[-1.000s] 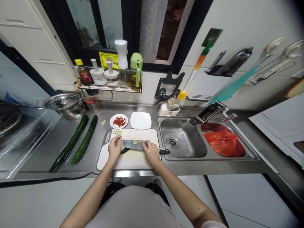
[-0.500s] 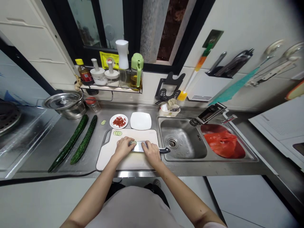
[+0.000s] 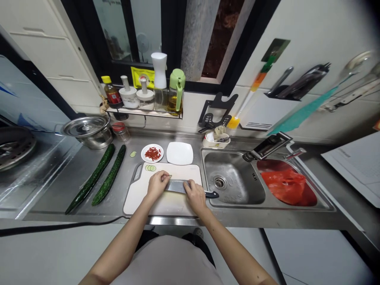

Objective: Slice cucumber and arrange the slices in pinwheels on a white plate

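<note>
My left hand (image 3: pixel 158 185) is closed in a pinch on a thin cucumber slice (image 3: pixel 170 176), seen nearly edge-on, above the cutting board. Just right of it, my right hand (image 3: pixel 195 194) grips the kitchen knife (image 3: pixel 175 186) by its blade, which lies level with the black handle pointing right past the board's edge. Under both hands is the white cutting board (image 3: pixel 137 198). Several overlapping cucumber slices (image 3: pixel 150 168) rest at its upper left. Two whole cucumbers (image 3: pixel 90 180) lie on the counter further left.
Behind the board stand a plate of chopped red pieces (image 3: pixel 152 153) and a white square plate (image 3: pixel 179 152). A cut cucumber piece (image 3: pixel 133 154) lies nearby. A steel sink (image 3: pixel 234 174) is to the right, with a red plastic bag (image 3: pixel 283 184) in its second basin. A lidded pot (image 3: pixel 89 132) stands back left.
The cucumber slice has come away from the blade face and is now pinched in my left hand's fingertips. The right hand still holds the knife. The view has shifted slightly.
</note>
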Motion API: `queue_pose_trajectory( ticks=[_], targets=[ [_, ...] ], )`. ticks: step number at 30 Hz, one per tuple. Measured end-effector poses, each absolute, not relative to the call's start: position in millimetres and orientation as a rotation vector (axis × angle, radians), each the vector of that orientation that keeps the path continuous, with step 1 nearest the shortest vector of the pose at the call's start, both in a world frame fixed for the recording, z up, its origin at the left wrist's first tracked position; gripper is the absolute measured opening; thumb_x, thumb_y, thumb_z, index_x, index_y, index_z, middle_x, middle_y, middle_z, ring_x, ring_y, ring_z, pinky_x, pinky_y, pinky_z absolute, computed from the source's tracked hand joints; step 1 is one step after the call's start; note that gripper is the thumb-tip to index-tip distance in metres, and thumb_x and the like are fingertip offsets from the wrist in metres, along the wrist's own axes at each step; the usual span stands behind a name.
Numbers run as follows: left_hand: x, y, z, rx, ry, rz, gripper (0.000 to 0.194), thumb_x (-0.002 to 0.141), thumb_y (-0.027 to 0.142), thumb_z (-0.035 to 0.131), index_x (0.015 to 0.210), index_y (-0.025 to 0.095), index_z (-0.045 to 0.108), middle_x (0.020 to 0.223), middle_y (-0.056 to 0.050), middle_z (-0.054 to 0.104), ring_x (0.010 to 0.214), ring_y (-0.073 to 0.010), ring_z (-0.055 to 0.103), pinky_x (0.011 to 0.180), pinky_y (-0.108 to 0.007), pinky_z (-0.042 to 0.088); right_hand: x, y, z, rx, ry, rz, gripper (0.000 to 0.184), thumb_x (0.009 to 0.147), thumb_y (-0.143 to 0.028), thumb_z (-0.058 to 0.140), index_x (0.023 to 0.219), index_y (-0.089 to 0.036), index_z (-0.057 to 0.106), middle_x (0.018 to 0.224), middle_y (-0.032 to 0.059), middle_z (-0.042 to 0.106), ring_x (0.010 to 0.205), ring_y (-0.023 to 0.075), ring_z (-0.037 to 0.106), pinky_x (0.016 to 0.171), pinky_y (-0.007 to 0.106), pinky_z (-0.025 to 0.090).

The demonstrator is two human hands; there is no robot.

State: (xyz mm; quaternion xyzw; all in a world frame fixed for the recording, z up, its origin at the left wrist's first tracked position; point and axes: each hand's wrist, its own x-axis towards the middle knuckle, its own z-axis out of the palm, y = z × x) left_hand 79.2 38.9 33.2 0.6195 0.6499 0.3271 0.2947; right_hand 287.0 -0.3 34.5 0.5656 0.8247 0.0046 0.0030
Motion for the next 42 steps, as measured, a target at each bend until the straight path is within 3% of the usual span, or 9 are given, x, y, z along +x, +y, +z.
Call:
queue_pose_trajectory(
  ticks=[10,23,30,33,42],
  targets=[
    [34,59,-16,1.236,2.063,0.903,0.018,0.075,0.037,0.061,0.084,0.022,0.068,0.073,0.0,0.07,0.067,-0.0162,0.063,0.061,-0.026,0.042,299,-4,26,1.893,2.551,-0.032,0.04,0.089,-0.011,0.045,0.125,-0.021,0.059,0.118,0.0121,0.056,0.09,0.0198,0.053,0.08,0.031,0.036],
    [34,90,-20,1.361,2.228,0.868,0.017,0.079,0.027,0.056,0.092,0.022,0.067,0.076,-0.003,0.068,0.075,-0.0205,0.061,0.076,-0.032,0.041,293,0,26,1.974,2.553,-0.135,0.038,0.09,-0.016,0.047,0.124,-0.022,0.062,0.118,0.01,0.057,0.091,0.0191,0.056,0.081,0.03,0.038],
    [30,80,-33,1.591,2.27,0.921,0.021,0.084,0.03,0.055,0.096,0.021,0.07,0.099,-0.01,0.068,0.097,-0.0273,0.057,0.085,-0.04,0.04,292,0,29,2.004,2.594,-0.141,0.039,0.088,-0.014,0.047,0.122,-0.023,0.063,0.117,0.0093,0.057,0.087,0.0177,0.055,0.081,0.029,0.039],
    [28,73,-38,1.74,2.244,0.855,0.022,0.087,0.029,0.054,0.095,0.024,0.073,0.11,-0.008,0.068,0.106,-0.0285,0.053,0.089,-0.042,0.038,292,0,28,2.009,2.618,-0.129,0.039,0.087,-0.014,0.048,0.121,-0.024,0.063,0.115,0.0086,0.058,0.085,0.0167,0.055,0.08,0.028,0.039],
    [26,74,-44,1.859,2.248,0.806,0.023,0.088,0.028,0.053,0.093,0.026,0.076,0.109,-0.007,0.071,0.106,-0.0293,0.052,0.087,-0.044,0.038,290,1,28,2.018,2.639,-0.165,0.038,0.086,-0.013,0.047,0.119,-0.023,0.064,0.114,0.0085,0.058,0.084,0.0168,0.055,0.08,0.028,0.039]
  ],
)
